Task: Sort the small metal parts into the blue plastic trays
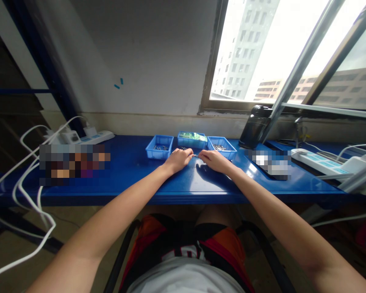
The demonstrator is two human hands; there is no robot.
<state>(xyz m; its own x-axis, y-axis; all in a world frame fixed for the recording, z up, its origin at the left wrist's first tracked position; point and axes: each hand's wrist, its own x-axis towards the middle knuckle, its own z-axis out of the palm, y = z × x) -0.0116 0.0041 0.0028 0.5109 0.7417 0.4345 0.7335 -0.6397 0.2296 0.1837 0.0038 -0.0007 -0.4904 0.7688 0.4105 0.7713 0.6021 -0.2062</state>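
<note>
My left hand (179, 160) and my right hand (215, 160) come together over the blue table. Between their pinched fingertips is a small, thin, metallic-looking piece (195, 155); its exact kind is too small to make out. Just beyond my left hand stands a blue plastic basket (157, 154) holding a few small metal parts (161, 147). Behind my right hand, another blue basket (231, 154) contains several small shiny parts (218, 147). A third blue basket (191, 143) sits at the back, with a green-and-white packet (193, 137) in it.
A black bottle (253, 127) stands near the window, tilted in view. Power strips lie at the left (101, 137) and right (320, 161), with white cables (21, 183) hanging off the left side. Blurred items rest at both sides of the table (125, 183).
</note>
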